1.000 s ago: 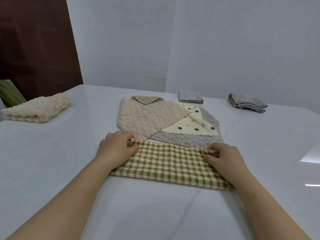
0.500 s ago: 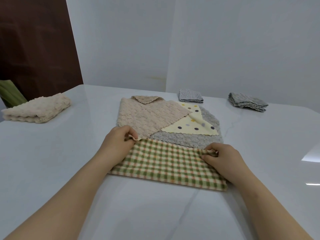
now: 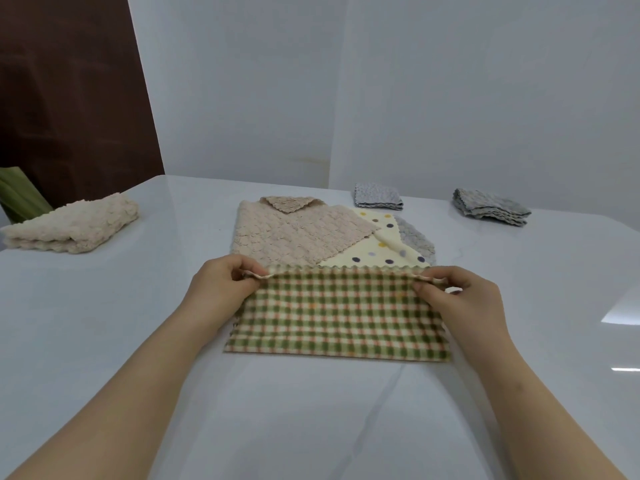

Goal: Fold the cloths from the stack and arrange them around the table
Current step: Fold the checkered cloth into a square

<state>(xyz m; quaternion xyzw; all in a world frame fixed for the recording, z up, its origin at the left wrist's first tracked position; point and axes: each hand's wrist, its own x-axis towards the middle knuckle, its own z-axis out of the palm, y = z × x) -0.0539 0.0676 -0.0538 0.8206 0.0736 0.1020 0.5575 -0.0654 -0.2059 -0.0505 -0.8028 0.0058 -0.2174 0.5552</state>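
Both hands have come up since 1 s ago, and with them the far edge of the check cloth (image 3: 339, 317), which lay flat and is now lifted. Left hand (image 3: 221, 289) pinches that edge's 9 o'clock corner between thumb and fingers; right hand (image 3: 460, 299) pinches the 3 o'clock corner likewise. The cloth sits dead centre before me, its near edge on the table (image 3: 311, 427), its far edge taut between the 2 grips, over the near side of the stack (image 3: 294, 237).

I read this as mid-fold on the check cloth. The next move, I judge, calls for both corners to travel level and together, so the zigzag edges meet square, and for the cloth to clear the stack without dragging its top layer.

At 12 o'clock the stack shows beige on top, a dotted cloth (image 3: 377, 252) under it and a grey cloth (image 3: 415, 237) lowest. 3 folded cloths are already out: beige (image 3: 72, 226) at 10 o'clock, grey ones at 1 (image 3: 379, 199) and 2 (image 3: 491, 211). I see no container anywhere; every cloth lies bare on the table.
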